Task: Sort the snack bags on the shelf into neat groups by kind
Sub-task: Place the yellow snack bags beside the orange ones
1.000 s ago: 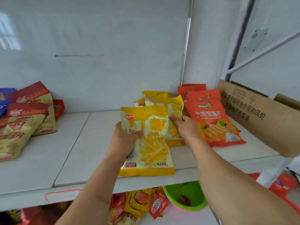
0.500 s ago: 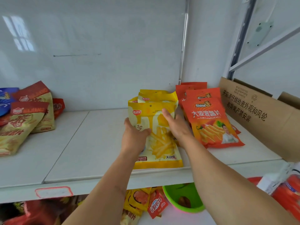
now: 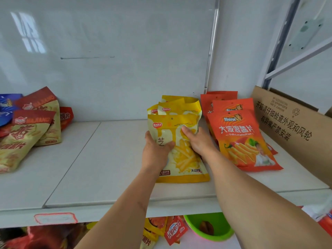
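Left hand (image 3: 156, 153) and right hand (image 3: 198, 142) fingers both gripping front yellow fries bag (image 3: 181, 159), yellow stack on shelf (image 3: 107, 159), orange bags (image 3: 242, 141) just beside

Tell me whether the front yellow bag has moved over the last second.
Yes. The front yellow bag has slid back and right onto the yellow stack, closing toward the orange bags; it no longer overhangs the shelf edge.

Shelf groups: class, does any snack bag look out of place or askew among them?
Yes. At the shelf's left end, a blue bag sits mixed among the red-topped bags, which lie tilted and overlapping. The yellow bags and orange bags look grouped.
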Demonstrator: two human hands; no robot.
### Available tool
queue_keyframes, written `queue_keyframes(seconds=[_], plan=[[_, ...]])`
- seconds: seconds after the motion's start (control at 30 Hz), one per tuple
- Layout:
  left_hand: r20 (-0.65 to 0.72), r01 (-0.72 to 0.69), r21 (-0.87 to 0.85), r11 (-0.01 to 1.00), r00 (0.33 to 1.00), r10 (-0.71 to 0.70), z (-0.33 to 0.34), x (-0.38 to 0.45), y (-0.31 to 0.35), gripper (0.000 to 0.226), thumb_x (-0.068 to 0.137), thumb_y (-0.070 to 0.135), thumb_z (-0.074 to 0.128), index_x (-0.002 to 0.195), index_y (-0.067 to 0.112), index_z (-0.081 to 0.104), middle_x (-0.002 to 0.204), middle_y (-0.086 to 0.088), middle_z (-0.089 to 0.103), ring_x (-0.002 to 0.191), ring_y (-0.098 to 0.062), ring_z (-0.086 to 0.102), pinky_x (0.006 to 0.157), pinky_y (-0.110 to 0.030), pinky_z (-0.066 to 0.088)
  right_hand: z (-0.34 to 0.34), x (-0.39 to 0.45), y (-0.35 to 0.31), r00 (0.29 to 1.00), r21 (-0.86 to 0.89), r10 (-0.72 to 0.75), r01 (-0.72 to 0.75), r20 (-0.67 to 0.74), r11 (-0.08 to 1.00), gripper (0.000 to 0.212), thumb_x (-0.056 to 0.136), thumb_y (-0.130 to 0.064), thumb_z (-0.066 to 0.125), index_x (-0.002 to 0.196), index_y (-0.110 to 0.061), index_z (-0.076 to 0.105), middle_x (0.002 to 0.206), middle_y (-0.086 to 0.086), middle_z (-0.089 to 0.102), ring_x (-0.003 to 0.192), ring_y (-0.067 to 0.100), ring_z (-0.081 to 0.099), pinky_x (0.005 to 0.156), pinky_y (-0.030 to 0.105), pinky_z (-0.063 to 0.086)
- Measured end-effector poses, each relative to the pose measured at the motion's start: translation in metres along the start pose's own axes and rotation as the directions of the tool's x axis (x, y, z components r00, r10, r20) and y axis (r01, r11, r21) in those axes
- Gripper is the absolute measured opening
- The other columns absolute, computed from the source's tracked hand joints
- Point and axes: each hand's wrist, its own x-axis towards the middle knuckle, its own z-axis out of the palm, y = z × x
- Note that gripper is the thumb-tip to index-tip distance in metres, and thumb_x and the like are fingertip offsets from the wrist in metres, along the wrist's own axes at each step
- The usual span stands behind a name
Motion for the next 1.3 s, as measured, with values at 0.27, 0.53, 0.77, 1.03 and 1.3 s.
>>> queue_keyframes(seconds=[0.27, 0.53, 0.77, 1.03, 1.3], plan=[[-0.023, 0.008, 0.018, 1.0, 1.0, -0.008, 0.009, 0.012, 0.005, 0.075, 0.085, 0.034, 0.078, 0.143, 0.021, 0.034, 0.117, 0.005, 0.063, 0.106, -0.023, 0.064, 0.085, -0.034, 0.051, 0.003, 0.02, 0.002, 0.999, -0.024, 0.012, -0.013, -0.033, 1.0, 0.069, 0.085, -0.063, 0.063, 0.128, -0.01, 0.054, 0.126, 0.008, 0.063, 0.115, 0.03, 0.06, 0.092, 0.037, 0.048], [-0.083, -0.007, 0.052, 0.999, 0.996, 0.011, -0.007, 0.009, 0.009, 0.091, 0.085, 0.048, 0.071, 0.156, 0.02, 0.022, 0.148, -0.002, 0.044, 0.129, -0.025, 0.055, 0.104, -0.047, 0.048, 0.01, 0.012, -0.01, 0.941, -0.343, -0.202, 0.102, -0.272, 0.934, 0.099, 0.084, -0.069, 0.057, 0.153, -0.007, 0.025, 0.151, 0.016, 0.04, 0.138, 0.034, 0.039, 0.108, 0.044, 0.037], [-0.116, -0.087, 0.472, 0.877, 0.98, 0.16, -0.062, 0.001, 0.005, 0.051, 0.1, 0.043, 0.051, 0.145, 0.02, 0.048, 0.148, 0.001, 0.046, 0.129, -0.021, 0.052, 0.096, -0.038, 0.045, 0.035, -0.011, -0.028, 0.776, -0.78, -0.61, 0.28, -0.16, 0.56, 0.044, 0.092, -0.04, 0.061, 0.125, -0.011, 0.063, 0.139, 0.012, 0.054, 0.131, 0.033, 0.046, 0.104, 0.047, 0.034], [-0.059, -0.152, 0.802, 0.577, 0.942, 0.329, -0.17, 0.002, -0.02, 0.041, 0.104, 0.038, 0.041, 0.137, 0.019, 0.056, 0.139, 0.0, 0.056, 0.128, -0.023, 0.049, 0.105, -0.037, 0.038, 0.122, -0.044, -0.083, 0.752, -0.831, -0.649, 0.432, 0.117, 0.351, 0.02, 0.091, -0.028, 0.057, 0.095, -0.015, 0.072, 0.102, 0.006, 0.067, 0.099, 0.03, 0.061, 0.088, 0.04, 0.042], [-0.108, -0.084, 0.875, 0.476, 0.926, 0.362, -0.302, 0.009, -0.054, 0.037, 0.102, 0.037, 0.043, 0.129, 0.018, 0.061, 0.131, -0.001, 0.06, 0.121, -0.025, 0.054, 0.098, -0.039, 0.042, 0.244, -0.086, -0.144, 0.723, -0.742, -0.635, 0.578, 0.272, 0.34, 0.029, 0.1, -0.03, 0.04, 0.109, -0.019, 0.066, 0.114, 0.003, 0.064, 0.109, 0.028, 0.057, 0.088, 0.037, 0.039]])
